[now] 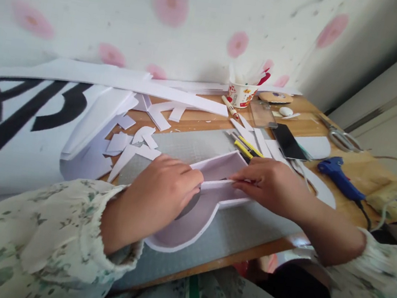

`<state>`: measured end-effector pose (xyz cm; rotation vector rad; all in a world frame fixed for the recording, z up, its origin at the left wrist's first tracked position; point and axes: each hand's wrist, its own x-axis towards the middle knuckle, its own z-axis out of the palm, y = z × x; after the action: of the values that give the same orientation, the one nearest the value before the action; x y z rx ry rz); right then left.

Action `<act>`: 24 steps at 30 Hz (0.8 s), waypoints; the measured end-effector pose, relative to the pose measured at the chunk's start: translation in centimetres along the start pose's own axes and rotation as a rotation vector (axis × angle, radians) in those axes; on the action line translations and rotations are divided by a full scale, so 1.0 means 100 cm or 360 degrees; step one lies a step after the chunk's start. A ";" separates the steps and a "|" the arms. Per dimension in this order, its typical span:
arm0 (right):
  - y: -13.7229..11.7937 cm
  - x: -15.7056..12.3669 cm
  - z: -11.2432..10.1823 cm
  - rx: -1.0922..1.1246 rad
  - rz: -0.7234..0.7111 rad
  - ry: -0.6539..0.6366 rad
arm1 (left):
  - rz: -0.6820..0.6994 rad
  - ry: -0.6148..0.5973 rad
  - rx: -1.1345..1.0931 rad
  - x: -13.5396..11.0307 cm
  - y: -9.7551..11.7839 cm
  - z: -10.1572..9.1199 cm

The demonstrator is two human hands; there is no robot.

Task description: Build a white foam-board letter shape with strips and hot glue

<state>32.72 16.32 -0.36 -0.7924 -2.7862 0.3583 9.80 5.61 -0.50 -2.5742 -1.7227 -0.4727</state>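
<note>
A white foam-board shape [191,217] with raised side walls lies on the grey cutting mat [239,225]. My left hand [162,191] is curled over its upright wall strip [215,185], fingers pressed against it. My right hand [271,184] pinches the same strip from the right side, fingertips close to the left hand's. Both hands meet at the middle of the piece. The rounded lower end of the shape sticks out below my left wrist.
White offcuts [128,143] litter the mat's far left. A large sheet with black lettering [21,112] lies left. Yellow utility knives [245,148], a phone [288,141], a blue glue gun [339,177], scissors [340,137] and a paper cup [242,95] sit behind and right.
</note>
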 end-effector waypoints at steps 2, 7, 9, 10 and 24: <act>0.000 0.000 0.001 -0.0036 -0.0057 0.0006 | 0.0006 0.0000 -0.0004 0.001 0.001 0.002; 0.001 0.001 -0.002 -0.0066 -0.0226 -0.0030 | -0.0021 0.0025 -0.0176 0.003 0.001 0.006; 0.001 0.001 -0.004 -0.0096 -0.0258 -0.0015 | -0.0054 0.0032 -0.0286 0.004 0.000 0.006; 0.002 0.001 -0.004 -0.0099 -0.0266 -0.0004 | -0.0078 0.0034 -0.0336 0.004 -0.001 0.005; 0.004 -0.008 -0.003 0.0081 -0.0378 0.0022 | -0.0045 -0.0032 -0.0445 -0.002 0.001 -0.001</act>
<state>33.69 16.31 -0.29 -0.4439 -2.8046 0.3764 9.80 5.38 -0.46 -2.7478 -1.8197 -0.7410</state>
